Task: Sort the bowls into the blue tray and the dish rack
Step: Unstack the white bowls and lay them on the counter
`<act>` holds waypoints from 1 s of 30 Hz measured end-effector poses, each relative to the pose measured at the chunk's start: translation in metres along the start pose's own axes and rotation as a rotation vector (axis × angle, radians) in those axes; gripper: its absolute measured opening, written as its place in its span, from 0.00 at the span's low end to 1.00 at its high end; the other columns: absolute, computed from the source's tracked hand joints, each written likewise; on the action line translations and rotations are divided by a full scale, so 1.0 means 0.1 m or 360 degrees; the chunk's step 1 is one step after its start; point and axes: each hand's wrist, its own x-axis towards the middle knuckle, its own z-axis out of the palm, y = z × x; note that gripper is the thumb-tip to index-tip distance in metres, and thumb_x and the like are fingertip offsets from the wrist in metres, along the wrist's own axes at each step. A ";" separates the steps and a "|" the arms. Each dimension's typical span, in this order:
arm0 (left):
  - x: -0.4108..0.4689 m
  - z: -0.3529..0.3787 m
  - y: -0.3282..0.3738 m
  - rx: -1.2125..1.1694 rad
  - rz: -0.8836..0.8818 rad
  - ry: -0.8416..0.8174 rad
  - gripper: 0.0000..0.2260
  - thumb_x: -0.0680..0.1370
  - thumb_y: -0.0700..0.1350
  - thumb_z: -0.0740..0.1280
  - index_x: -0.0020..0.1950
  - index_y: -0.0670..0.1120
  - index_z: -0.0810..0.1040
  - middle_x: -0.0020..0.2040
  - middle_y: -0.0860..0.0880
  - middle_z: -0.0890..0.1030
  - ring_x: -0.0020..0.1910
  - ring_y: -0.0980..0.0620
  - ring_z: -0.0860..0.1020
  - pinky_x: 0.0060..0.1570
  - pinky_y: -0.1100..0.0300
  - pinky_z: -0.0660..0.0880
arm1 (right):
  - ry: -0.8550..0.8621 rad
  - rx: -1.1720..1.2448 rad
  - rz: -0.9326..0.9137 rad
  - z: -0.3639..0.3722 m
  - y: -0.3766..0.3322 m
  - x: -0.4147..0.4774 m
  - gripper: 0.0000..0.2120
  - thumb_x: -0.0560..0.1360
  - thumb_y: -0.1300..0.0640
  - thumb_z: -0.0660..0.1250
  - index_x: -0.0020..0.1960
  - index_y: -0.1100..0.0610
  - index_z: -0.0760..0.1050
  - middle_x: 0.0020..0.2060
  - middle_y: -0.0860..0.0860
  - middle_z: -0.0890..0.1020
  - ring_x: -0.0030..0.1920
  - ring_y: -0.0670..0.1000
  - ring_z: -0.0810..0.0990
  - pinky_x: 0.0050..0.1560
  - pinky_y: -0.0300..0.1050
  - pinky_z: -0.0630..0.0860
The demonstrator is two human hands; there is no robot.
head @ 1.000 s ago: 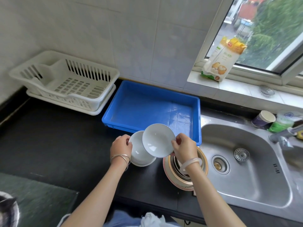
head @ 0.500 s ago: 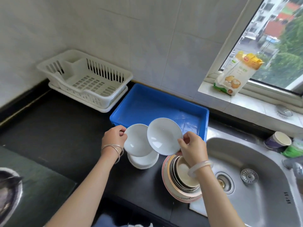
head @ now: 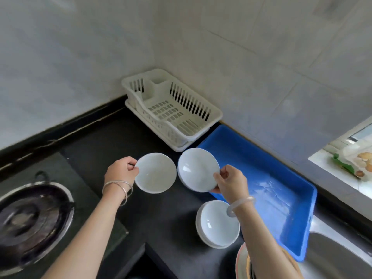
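My left hand [head: 120, 172] pinches the rim of a white bowl [head: 155, 173], held above the black counter. My right hand [head: 230, 182] grips a second white bowl [head: 198, 170] by its right edge, over the near-left corner of the blue tray [head: 281, 190]. Both bowls hang side by side, tilted toward me. The white dish rack [head: 171, 109] stands behind them in the corner. A stack of white bowls [head: 217, 223] rests on the counter under my right wrist. A stack of patterned bowls [head: 244, 262] peeks out beneath my right forearm, mostly hidden.
A gas burner [head: 30, 220] sits at the lower left. The steel sink [head: 338, 256] lies at the lower right beyond the tray. A snack bag [head: 356, 164] lies on the window sill at the right. Tiled walls close the corner.
Both hands have carried their bowls away from the stack, up and toward the rack and tray, and the bowls now hang apart. The camera has swung left, bringing the burner into view.
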 end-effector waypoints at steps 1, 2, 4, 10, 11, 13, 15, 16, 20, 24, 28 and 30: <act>0.09 -0.07 -0.08 -0.0032 -0.0050 0.0036 0.07 0.72 0.39 0.65 0.41 0.51 0.78 0.36 0.51 0.83 0.40 0.45 0.81 0.45 0.47 0.80 | -0.0042 -0.0022 -0.0003 0.13 -0.06 0.09 0.10 0.73 0.63 0.63 0.34 0.58 0.69 0.34 0.52 0.78 0.25 0.48 0.81 0.27 0.42 0.80; 0.18 -0.14 -0.16 -0.0062 -0.0095 0.0075 0.07 0.72 0.39 0.65 0.40 0.51 0.78 0.36 0.52 0.83 0.40 0.44 0.81 0.45 0.46 0.80 | -0.0088 -0.0044 -0.0007 0.27 -0.12 0.19 0.09 0.73 0.62 0.63 0.35 0.58 0.69 0.34 0.52 0.78 0.24 0.47 0.81 0.28 0.43 0.81; 0.38 -0.26 -0.31 -0.0107 -0.0183 0.0161 0.07 0.71 0.39 0.65 0.39 0.52 0.77 0.36 0.52 0.82 0.40 0.44 0.81 0.45 0.47 0.80 | -0.0176 -0.0061 -0.0016 0.57 -0.25 0.38 0.07 0.73 0.63 0.63 0.36 0.59 0.70 0.35 0.51 0.78 0.24 0.45 0.81 0.27 0.42 0.81; 0.95 -0.53 -0.70 -0.0218 -0.0386 0.0362 0.07 0.71 0.38 0.66 0.40 0.50 0.77 0.39 0.50 0.81 0.33 0.51 0.79 0.42 0.49 0.81 | -0.0334 -0.0110 -0.0003 1.47 -0.60 0.90 0.09 0.74 0.62 0.63 0.36 0.56 0.70 0.35 0.49 0.77 0.29 0.46 0.80 0.33 0.50 0.83; 1.04 -0.56 -0.75 -0.0248 -0.0421 0.0401 0.07 0.71 0.38 0.66 0.40 0.50 0.77 0.40 0.48 0.81 0.32 0.53 0.78 0.40 0.51 0.81 | -0.0353 -0.0100 0.0004 1.61 -0.65 0.98 0.09 0.75 0.63 0.63 0.36 0.56 0.69 0.35 0.49 0.76 0.29 0.46 0.79 0.35 0.51 0.83; 1.21 -0.60 -0.83 -0.0308 -0.0479 0.0454 0.06 0.72 0.37 0.66 0.41 0.49 0.76 0.42 0.47 0.81 0.32 0.52 0.77 0.38 0.53 0.81 | -0.0394 -0.0130 -0.0008 1.88 -0.73 1.13 0.09 0.75 0.63 0.62 0.37 0.56 0.68 0.34 0.50 0.76 0.29 0.47 0.79 0.35 0.52 0.83; 1.37 -0.63 -0.90 -0.0348 -0.0546 0.0487 0.05 0.73 0.36 0.66 0.43 0.47 0.76 0.44 0.46 0.80 0.37 0.49 0.78 0.40 0.51 0.81 | -0.0440 -0.0178 -0.0003 2.11 -0.79 1.28 0.07 0.76 0.62 0.62 0.39 0.57 0.70 0.34 0.50 0.77 0.29 0.47 0.80 0.35 0.50 0.83; 1.45 -0.63 -0.92 -0.0350 -0.0582 0.0505 0.05 0.73 0.36 0.66 0.44 0.46 0.76 0.45 0.46 0.79 0.40 0.47 0.77 0.40 0.51 0.81 | -0.0459 -0.0185 0.0019 2.22 -0.81 1.35 0.05 0.76 0.62 0.61 0.41 0.57 0.70 0.34 0.50 0.77 0.28 0.47 0.80 0.36 0.50 0.83; 1.72 -0.62 -1.01 -0.0400 -0.0698 0.0629 0.04 0.74 0.36 0.66 0.45 0.45 0.75 0.47 0.44 0.79 0.39 0.48 0.76 0.35 0.56 0.78 | -0.0489 -0.0193 0.0093 2.61 -0.88 1.55 0.07 0.77 0.62 0.60 0.40 0.56 0.68 0.35 0.51 0.77 0.28 0.49 0.81 0.36 0.49 0.83; 1.92 -0.60 -1.08 -0.0440 -0.0781 0.0688 0.06 0.74 0.36 0.65 0.50 0.42 0.76 0.52 0.41 0.80 0.45 0.43 0.78 0.42 0.51 0.80 | -0.0456 -0.0171 0.0116 2.91 -0.93 1.69 0.10 0.76 0.63 0.60 0.37 0.55 0.66 0.33 0.51 0.76 0.30 0.51 0.81 0.41 0.54 0.83; 2.06 -0.58 -1.13 -0.0524 -0.0864 0.0724 0.08 0.75 0.36 0.65 0.54 0.41 0.76 0.55 0.40 0.79 0.51 0.41 0.79 0.46 0.47 0.80 | -0.0428 -0.0103 0.0202 3.13 -0.97 1.78 0.08 0.76 0.64 0.60 0.40 0.57 0.67 0.36 0.51 0.76 0.30 0.52 0.81 0.44 0.56 0.82; 2.11 -0.57 -1.16 -0.0571 -0.0897 0.0735 0.09 0.75 0.36 0.65 0.54 0.41 0.76 0.55 0.40 0.79 0.51 0.40 0.79 0.47 0.47 0.80 | -0.0438 -0.0074 0.0244 3.22 -0.99 1.81 0.03 0.77 0.65 0.60 0.45 0.58 0.68 0.41 0.53 0.76 0.33 0.55 0.83 0.46 0.56 0.82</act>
